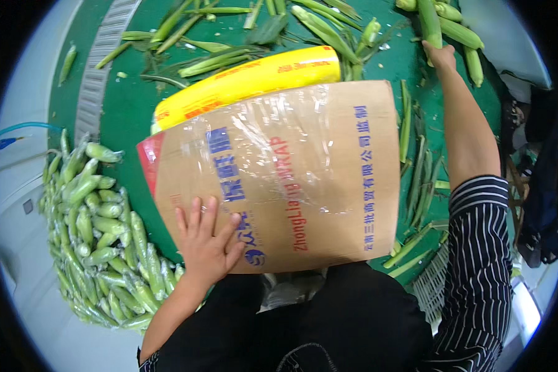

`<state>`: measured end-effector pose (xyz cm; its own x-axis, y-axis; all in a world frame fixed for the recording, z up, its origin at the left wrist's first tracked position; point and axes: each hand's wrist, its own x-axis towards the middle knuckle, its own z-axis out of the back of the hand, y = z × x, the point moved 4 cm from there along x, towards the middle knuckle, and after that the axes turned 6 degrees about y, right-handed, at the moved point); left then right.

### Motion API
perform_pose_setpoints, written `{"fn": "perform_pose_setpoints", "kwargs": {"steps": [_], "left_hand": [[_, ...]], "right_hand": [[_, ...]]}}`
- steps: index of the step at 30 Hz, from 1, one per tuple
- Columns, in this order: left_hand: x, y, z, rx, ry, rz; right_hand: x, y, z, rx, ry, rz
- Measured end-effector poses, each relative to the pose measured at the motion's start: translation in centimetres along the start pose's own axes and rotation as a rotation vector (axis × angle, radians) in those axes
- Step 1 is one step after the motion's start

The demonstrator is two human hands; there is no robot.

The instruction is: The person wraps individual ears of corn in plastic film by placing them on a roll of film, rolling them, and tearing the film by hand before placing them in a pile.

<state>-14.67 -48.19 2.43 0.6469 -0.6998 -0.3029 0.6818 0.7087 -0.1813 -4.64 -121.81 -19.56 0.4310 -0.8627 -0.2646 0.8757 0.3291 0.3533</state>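
My left hand point(208, 249) lies flat on a cardboard box point(335, 181), fingers spread, holding nothing. The box bears printed writing, and clear plastic film is stretched over its top. Against the box's far side lies a yellow roll point(255, 79) with red print. At the upper right, my right hand point(441, 56) is closed around the near end of an ear of corn in its green husk point(429, 21). Several more husked-in ears point(460, 33) lie beside it.
To the left is a big heap of film-wrapped corn ears point(97, 228). Loose husks point(223, 60) and stalk pieces litter the green surface point(121, 100) behind the box, with more strips point(421, 181) on its right. A grey ridged strip point(95, 69) runs along the far left.
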Motion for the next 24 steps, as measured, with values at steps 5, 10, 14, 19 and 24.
{"fn": "perform_pose_setpoints", "kwargs": {"steps": [5,10,14,19,24], "left_hand": [[-1.5,0.1,-1.1,0.013,-0.069,-0.070],[-2.6,0.6,0.2,-0.054,-0.098,-0.024],[0.3,1.7,3.7,-0.119,-0.490,-0.097],[8.2,-0.2,8.8,0.033,-0.652,-0.185],[11.5,0.6,8.8,-0.055,-0.436,-0.113]], "right_hand": [[-4.0,-1.3,3.7,0.484,0.111,0.093],[-28.7,7.1,6.9,0.448,0.020,0.747],[-41.4,14.9,9.2,0.207,0.228,1.282],[-46.7,17.5,7.4,0.045,0.486,1.525],[-44.9,10.6,12.1,-0.171,0.514,1.407]]}}
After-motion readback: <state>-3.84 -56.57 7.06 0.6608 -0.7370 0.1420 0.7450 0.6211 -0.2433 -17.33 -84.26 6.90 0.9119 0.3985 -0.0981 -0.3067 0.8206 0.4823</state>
